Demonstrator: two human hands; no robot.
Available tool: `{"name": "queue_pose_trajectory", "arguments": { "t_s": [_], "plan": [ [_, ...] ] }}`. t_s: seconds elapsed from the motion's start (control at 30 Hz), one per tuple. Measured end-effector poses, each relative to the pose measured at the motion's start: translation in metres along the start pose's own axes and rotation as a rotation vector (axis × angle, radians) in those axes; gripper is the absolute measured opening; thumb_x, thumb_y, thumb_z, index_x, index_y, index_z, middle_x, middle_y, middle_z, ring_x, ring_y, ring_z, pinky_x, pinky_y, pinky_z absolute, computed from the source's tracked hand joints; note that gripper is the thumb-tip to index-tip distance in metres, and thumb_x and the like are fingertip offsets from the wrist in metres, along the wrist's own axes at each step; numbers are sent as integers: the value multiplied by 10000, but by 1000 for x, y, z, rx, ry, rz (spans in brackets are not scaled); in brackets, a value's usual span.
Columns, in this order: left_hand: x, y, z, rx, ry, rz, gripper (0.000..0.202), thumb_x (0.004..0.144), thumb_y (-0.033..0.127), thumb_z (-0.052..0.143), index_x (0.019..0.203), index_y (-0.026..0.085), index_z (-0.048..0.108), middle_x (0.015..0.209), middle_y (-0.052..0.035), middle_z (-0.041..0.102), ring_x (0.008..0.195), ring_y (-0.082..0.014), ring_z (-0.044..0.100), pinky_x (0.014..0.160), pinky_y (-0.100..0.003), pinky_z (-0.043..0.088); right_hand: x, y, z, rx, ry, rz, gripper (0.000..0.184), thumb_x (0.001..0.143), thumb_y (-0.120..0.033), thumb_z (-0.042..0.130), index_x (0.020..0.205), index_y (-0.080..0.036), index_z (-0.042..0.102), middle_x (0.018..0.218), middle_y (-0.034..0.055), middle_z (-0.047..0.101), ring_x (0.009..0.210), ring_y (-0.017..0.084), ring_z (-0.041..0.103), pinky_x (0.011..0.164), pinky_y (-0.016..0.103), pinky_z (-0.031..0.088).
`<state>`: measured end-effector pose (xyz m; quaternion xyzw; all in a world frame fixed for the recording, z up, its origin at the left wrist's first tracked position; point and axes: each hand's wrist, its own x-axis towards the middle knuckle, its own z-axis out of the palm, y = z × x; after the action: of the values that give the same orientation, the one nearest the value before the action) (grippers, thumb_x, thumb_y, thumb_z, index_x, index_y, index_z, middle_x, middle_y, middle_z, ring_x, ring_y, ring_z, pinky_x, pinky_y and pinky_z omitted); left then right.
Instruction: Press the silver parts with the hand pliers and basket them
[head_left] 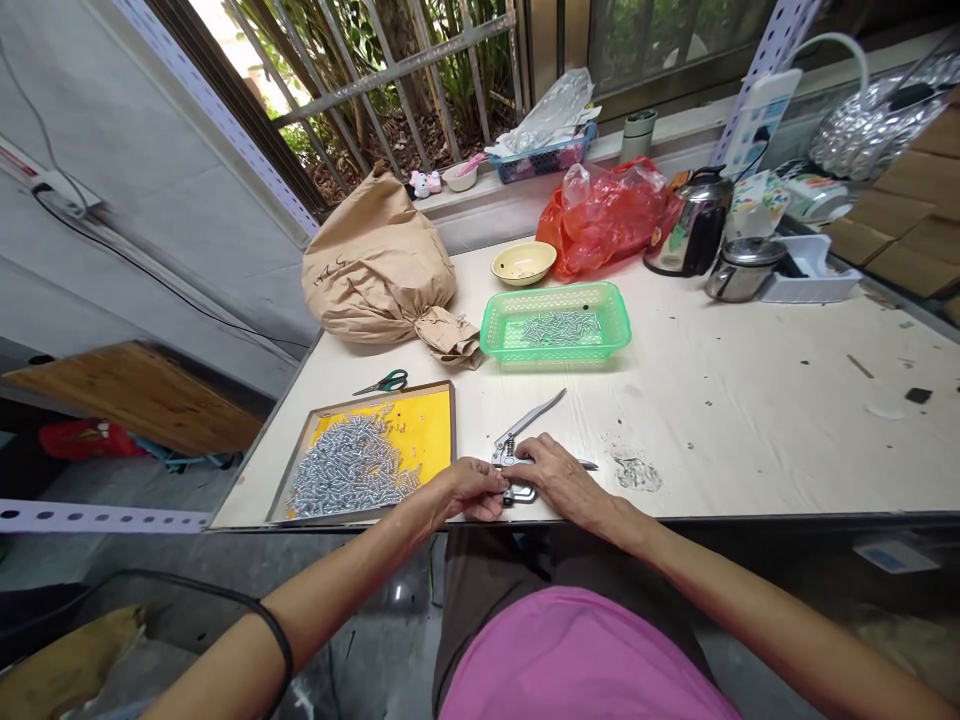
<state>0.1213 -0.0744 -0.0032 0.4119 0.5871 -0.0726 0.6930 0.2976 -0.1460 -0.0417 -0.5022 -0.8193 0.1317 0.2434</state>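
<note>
A metal hand press tool (525, 425) with a long lever stands near the table's front edge. My right hand (559, 475) rests on its base, fingers curled over it. My left hand (469, 490) is pinched at the tool's jaw, fingertips together on something too small to make out. Just left of my left hand lies a yellow-lined tray (435, 420) heaped with small silver screws (349, 465). Behind the tool sits a green plastic basket (555, 345) with more silver pieces in it.
Green-handled scissors (384, 381) lie behind the tray. A brown paper sack (379, 265), a yellow bowl (523, 262), a red plastic bag (604, 215), a kettle (694, 225) and a steel pot (742, 268) stand at the back. Metal scraps (637, 472) lie right of my hands.
</note>
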Motion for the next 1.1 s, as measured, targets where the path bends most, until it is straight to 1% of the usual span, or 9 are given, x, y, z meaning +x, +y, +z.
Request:
{"name": "queue_pose_trajectory", "arguments": {
  "t_s": [0.1, 0.37, 0.5, 0.63, 0.77, 0.87, 0.93, 1.0, 1.1],
  "plan": [
    [-2, 0, 1, 0, -4, 6, 292, 628, 283, 806, 686, 112, 576, 486, -6, 616, 394, -94, 576, 429, -171, 469, -1, 0, 3, 0, 25, 2, 290, 926, -210, 479, 1104, -335, 671, 1058, 67, 556, 960, 194, 449, 821, 315, 400],
    [-10, 1, 10, 20, 93, 42, 255, 692, 300, 755, 679, 115, 579, 462, 4, 597, 359, -86, 539, 407, -175, 440, -4, 0, 6, 35, 75, -20, 316, 914, -165, 471, 1124, -310, 657, 1136, 71, 563, 998, 198, 485, 860, 340, 443],
    [-9, 3, 10, 85, 104, 42, 260, 686, 309, 752, 643, 118, 582, 477, 8, 601, 380, -87, 548, 421, -184, 443, 2, 10, -10, 111, 164, 30, 357, 908, -127, 436, 1213, -222, 594, 1219, 105, 523, 1102, 190, 494, 906, 336, 460],
    [-6, 7, 7, 156, 79, -6, 293, 637, 343, 787, 629, 114, 603, 480, 3, 607, 408, -89, 555, 457, -198, 454, 14, 30, -31, -11, 238, 165, 374, 918, -126, 389, 1222, -207, 592, 1206, 117, 556, 1117, 221, 500, 942, 400, 446],
    [-6, 8, 6, 163, 67, -9, 298, 632, 345, 789, 612, 117, 598, 465, 9, 599, 397, -86, 544, 449, -199, 446, 18, 50, -41, -145, 68, 200, 409, 900, -268, 500, 1297, -178, 539, 1311, 150, 524, 1242, 284, 421, 1005, 467, 377],
    [-7, 8, 7, 157, 68, -13, 284, 643, 341, 781, 629, 123, 601, 467, 12, 602, 392, -91, 546, 442, -201, 444, 13, 63, -41, -173, -140, 142, 806, 777, -580, 601, 1413, -133, 391, 1441, 210, 379, 1359, 356, 261, 1065, 548, 254],
    [-7, 8, 7, 155, 66, -19, 285, 642, 346, 782, 638, 124, 603, 471, 9, 606, 390, -93, 547, 441, -204, 445, 9, 71, -42, -166, -242, 99, 1039, 661, -712, 621, 1454, -118, 307, 1487, 230, 288, 1377, 384, 204, 1075, 579, 196],
    [-6, 8, 6, 159, 63, -25, 299, 633, 352, 790, 630, 121, 600, 471, 4, 606, 387, -93, 546, 439, -206, 446, 8, 76, -44, -160, -305, 65, 1141, 582, -736, 656, 1465, -121, 277, 1496, 230, 265, 1379, 399, 180, 1071, 591, 176],
    [-5, 7, 6, 153, 69, -16, 324, 617, 360, 803, 613, 119, 587, 461, 6, 598, 381, -91, 546, 424, -200, 438, 11, 78, -49, -166, -329, 32, 1128, 567, -700, 687, 1454, -124, 295, 1459, 226, 323, 1358, 404, 211, 1053, 590, 194]
  ]
}}
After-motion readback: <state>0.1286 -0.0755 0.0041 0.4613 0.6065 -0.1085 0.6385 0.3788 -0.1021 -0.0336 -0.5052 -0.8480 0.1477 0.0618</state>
